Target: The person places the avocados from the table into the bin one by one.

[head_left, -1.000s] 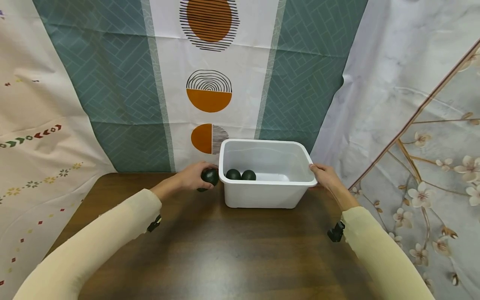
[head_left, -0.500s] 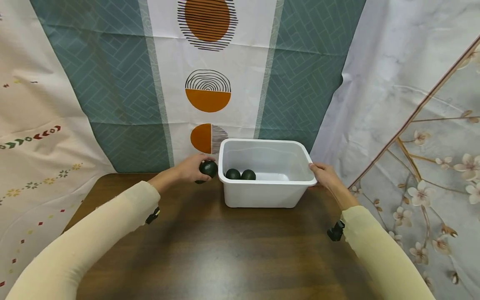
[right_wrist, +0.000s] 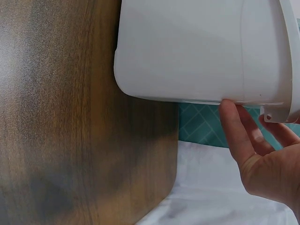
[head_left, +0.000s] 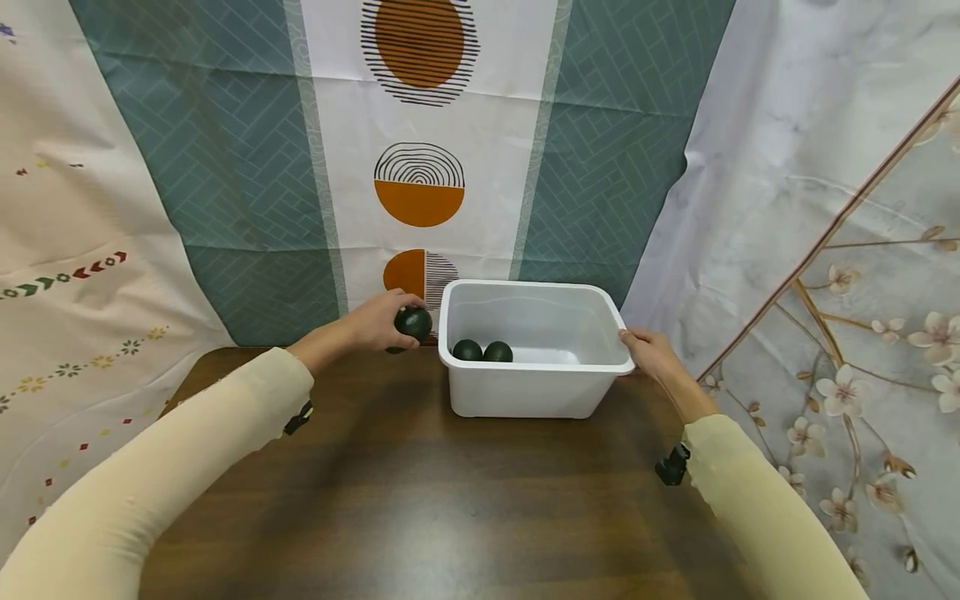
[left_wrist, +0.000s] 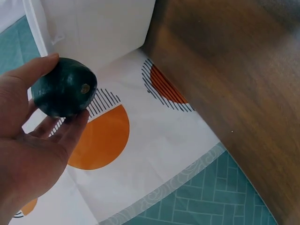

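My left hand (head_left: 378, 323) holds a dark green avocado (head_left: 413, 322) just left of the white plastic bin (head_left: 536, 392). In the left wrist view the avocado (left_wrist: 65, 89) shows a brown stem spot, with the thumb above it and fingers below. A small dark patch peeks out under these fingers; I cannot tell what it is. Two more avocados, one (head_left: 467, 350) beside the other (head_left: 498, 352), lie in the bin's left end. At the bin's right end my right hand (head_left: 651, 354) grips the rim, and its fingertips (right_wrist: 228, 105) touch the outer wall in the right wrist view.
The bin stands near the back edge of a brown wooden table (head_left: 420, 500). A patterned cloth (head_left: 615, 150) hangs behind it, and a floral cloth (head_left: 847, 400) hangs on the right. Each sleeve carries a black wrist device (head_left: 672, 464).
My left hand, with the avocado, has risen a little and shifted slightly left, away from the bin. My right hand and the bin have stayed put.
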### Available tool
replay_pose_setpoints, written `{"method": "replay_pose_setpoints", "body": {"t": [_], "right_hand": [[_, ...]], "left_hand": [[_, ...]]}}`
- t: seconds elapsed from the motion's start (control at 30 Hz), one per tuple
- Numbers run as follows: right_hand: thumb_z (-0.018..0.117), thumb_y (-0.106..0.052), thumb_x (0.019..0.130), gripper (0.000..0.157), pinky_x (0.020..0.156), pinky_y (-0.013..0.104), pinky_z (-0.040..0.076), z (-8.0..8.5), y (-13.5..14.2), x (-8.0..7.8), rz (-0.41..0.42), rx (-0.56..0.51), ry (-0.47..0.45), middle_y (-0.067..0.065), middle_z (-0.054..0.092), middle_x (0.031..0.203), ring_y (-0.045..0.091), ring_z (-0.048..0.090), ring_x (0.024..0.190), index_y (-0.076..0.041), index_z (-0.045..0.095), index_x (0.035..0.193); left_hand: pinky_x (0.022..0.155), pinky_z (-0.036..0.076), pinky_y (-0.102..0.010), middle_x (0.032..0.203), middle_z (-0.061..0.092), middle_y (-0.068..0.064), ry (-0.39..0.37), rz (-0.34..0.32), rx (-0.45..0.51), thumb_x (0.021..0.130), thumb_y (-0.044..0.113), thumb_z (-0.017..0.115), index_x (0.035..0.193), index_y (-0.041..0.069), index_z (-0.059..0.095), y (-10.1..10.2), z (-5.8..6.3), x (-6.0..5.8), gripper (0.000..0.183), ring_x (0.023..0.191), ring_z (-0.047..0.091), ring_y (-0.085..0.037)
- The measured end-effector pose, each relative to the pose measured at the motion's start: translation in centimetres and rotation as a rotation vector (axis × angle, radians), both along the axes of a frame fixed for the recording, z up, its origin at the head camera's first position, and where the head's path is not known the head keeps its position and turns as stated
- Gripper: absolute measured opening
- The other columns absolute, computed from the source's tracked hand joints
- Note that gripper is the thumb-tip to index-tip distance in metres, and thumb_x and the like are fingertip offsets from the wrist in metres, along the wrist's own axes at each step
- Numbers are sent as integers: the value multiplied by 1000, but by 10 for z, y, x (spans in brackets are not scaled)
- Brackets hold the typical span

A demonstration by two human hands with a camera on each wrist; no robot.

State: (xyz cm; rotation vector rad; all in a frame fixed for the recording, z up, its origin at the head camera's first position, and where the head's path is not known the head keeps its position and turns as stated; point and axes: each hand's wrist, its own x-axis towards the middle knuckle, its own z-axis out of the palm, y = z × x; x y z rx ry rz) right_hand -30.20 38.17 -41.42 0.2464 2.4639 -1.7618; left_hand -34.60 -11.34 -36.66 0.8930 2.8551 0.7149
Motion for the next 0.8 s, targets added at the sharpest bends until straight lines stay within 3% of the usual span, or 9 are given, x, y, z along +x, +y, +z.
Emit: {"method": "replay_pose_setpoints", "body": {"t": [0.27,0.8], "right_hand": [[47,-36,114,63,74,39,65,0,2,-2,4,-3,-17,35,47,149,11,70,80,4,38,161],[48,-33,114,62,74,40,65,2,0,-1,4,-33,-31,35,47,149,11,71,80,4,37,161]], "left_hand": [[101,54,-56,130,59,-21,15,13,1,88,21,87,144,5,60,0,14,4,64,114,59,-39],[100,54,-52,132,59,-19,59,-27,-5,89,22,85,145,4,59,7,36,3,64,113,58,-37]]}}
